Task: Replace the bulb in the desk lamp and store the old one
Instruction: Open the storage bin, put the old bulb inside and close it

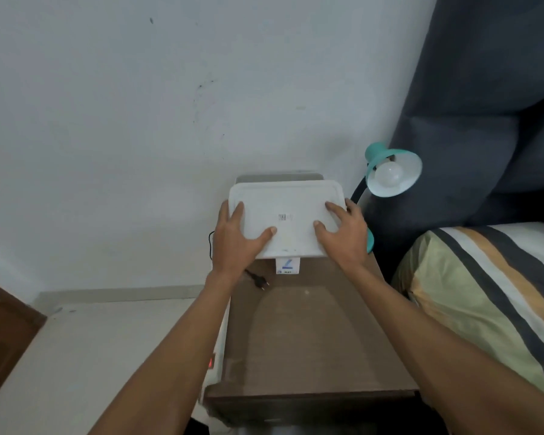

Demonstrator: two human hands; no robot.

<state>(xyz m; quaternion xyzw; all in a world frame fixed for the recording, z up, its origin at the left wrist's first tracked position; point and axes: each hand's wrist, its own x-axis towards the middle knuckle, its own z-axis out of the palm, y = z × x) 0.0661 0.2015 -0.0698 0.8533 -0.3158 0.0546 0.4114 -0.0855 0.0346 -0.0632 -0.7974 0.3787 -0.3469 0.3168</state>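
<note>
Both hands grasp a white lid (285,215) by its short edges: left hand (236,238) and right hand (343,233), thumbs on top, fingers curled over the rim. The lid sits tilted over a box (278,177) behind it. Below the grip, a small carton (288,265) and a plug (261,282) lie on the table (311,334). Right of the right hand stands the lamp (393,171), bulb (389,174) fitted.

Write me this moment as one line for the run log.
hands: left hand and right hand hold white lid | lid: above container | lamp: bulb fitted | plug: lying on table
</note>
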